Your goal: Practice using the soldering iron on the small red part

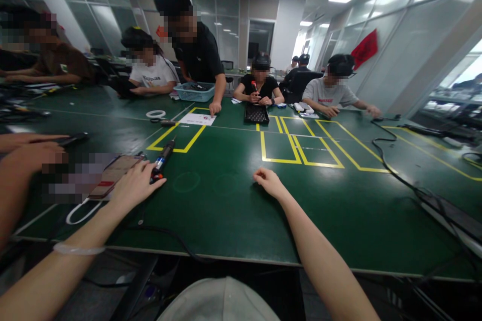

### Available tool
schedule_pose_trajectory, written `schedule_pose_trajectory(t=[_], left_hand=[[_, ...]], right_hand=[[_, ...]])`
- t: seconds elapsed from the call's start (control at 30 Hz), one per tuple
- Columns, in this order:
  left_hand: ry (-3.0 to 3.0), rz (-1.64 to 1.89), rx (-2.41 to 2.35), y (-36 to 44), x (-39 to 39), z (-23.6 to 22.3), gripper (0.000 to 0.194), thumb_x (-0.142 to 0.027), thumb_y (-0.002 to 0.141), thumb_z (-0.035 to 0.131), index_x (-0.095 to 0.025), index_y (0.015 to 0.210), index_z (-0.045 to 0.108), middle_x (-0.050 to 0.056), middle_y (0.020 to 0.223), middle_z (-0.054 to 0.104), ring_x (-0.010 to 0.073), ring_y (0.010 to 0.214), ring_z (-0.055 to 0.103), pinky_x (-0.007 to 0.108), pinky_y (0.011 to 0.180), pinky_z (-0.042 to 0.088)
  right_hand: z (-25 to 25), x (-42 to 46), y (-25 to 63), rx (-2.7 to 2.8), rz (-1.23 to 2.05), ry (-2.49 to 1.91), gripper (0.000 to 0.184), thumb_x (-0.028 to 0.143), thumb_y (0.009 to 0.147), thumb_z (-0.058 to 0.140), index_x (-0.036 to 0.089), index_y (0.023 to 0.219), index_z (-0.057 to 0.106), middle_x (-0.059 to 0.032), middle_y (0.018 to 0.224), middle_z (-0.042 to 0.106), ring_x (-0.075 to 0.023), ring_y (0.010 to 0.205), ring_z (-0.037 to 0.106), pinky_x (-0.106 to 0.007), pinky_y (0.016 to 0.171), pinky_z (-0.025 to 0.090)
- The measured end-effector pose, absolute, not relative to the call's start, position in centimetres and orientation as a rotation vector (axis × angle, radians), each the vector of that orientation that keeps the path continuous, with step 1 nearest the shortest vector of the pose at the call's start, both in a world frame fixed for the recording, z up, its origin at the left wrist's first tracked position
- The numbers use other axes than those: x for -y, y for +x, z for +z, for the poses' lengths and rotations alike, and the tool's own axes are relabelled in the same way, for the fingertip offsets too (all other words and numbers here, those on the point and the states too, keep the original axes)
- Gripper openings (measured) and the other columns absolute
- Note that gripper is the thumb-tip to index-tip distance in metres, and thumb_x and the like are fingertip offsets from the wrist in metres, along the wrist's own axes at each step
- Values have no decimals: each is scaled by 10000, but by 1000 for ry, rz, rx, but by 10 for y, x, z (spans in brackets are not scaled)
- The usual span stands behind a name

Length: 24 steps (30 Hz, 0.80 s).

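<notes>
The screwdriver point(162, 156) is at the left side of the green bench point(226, 225), tip pointing away. The left grip point(136, 180) is at its handle; whether it pinches the handle cannot be told. The right grip point(268, 181) is well apart, fingers curled together.

No text reads clearly: print on the white shirt point(155, 74), grey shirt point(327, 91) and paper point(197, 119) is blurred.
</notes>
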<state>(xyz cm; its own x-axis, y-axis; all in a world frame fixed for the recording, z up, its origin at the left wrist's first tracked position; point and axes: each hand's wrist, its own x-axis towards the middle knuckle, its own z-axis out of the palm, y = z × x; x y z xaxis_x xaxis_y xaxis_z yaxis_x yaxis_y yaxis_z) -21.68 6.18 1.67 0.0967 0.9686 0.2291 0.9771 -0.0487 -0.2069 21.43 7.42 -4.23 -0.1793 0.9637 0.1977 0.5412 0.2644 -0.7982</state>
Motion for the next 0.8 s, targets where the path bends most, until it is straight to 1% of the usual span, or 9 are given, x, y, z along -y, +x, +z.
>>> schedule_pose_trajectory(t=[0.1, 0.17, 0.27, 0.33, 0.4, 0.53, 0.63, 0.7, 0.8], left_hand=[[-2071, -20, 1838, -211, -62, 20, 441, -458, 883, 457, -115, 1156, 501, 167, 1358, 448, 308, 1116, 496, 382, 870, 419], [-2044, 18, 1820, -207, -60, 23, 379, -431, 874, 473, -123, 1085, 532, 153, 1280, 518, 299, 1080, 510, 373, 845, 424], [-1971, 0, 1800, -198, -57, 26, 344, -401, 892, 427, -117, 1035, 558, 146, 1119, 608, 295, 1033, 533, 386, 856, 412], [-1957, -111, 1774, -187, -56, 29, 344, -384, 908, 386, -119, 1018, 575, 148, 1071, 634, 296, 1028, 547, 406, 893, 394], [-2055, -271, 1804, -168, -57, 34, 348, -405, 908, 380, -144, 992, 595, 131, 1023, 662, 285, 992, 581, 398, 888, 403], [-2663, -770, 1944, -100, -65, 38, 338, -493, 871, 447, -211, 979, 598, 44, 916, 697, 207, 844, 648, 303, 746, 466], [-3137, -1258, 1928, -33, -74, 30, 343, -472, 845, 500, -164, 952, 606, 34, 794, 669, 154, 709, 631, 278, 700, 488], [-3312, -1462, 1943, 5, -80, 18, 361, -452, 847, 503, -135, 968, 629, 37, 778, 651, 130, 668, 598, 264, 667, 485], [-3353, -1654, 1964, 38, -87, -3, 384, -435, 868, 475, -120, 1024, 629, 37, 769, 639, 117, 657, 574, 254, 657, 475]], right_hand=[[-41, -73, 214, 1834, 757, -1375, 159, 289, 812, 543, 172, 838, 647, -20, 773, 660, -145, 675, 581, -254, 647, 418], [-40, -72, 214, 1836, 753, -1376, 157, 286, 815, 542, 172, 838, 647, -19, 770, 661, -145, 674, 581, -253, 646, 416], [-39, -71, 214, 1841, 748, -1371, 154, 284, 817, 542, 173, 833, 647, -18, 770, 661, -145, 674, 581, -251, 644, 415], [-38, -71, 214, 1847, 748, -1367, 152, 282, 816, 543, 172, 827, 647, -18, 766, 660, -143, 672, 579, -250, 642, 414], [-37, -71, 213, 1848, 745, -1362, 150, 283, 815, 545, 172, 822, 646, -16, 757, 657, -140, 666, 575, -249, 639, 413], [-37, -71, 211, 1807, 825, -1308, 164, 300, 820, 546, 162, 802, 630, -14, 734, 649, -120, 618, 557, -237, 609, 420], [-36, -71, 208, 1722, 1006, -1234, 207, 340, 834, 531, 155, 769, 599, -9, 690, 628, -98, 550, 541, -206, 516, 400], [-34, -70, 207, 1653, 1136, -1197, 267, 389, 849, 510, 155, 741, 579, 3, 623, 588, -90, 493, 520, -189, 435, 355], [-31, -69, 206, 1535, 1278, -1139, 351, 463, 863, 481, 154, 716, 558, 17, 563, 536, -87, 446, 507, -182, 378, 340]])
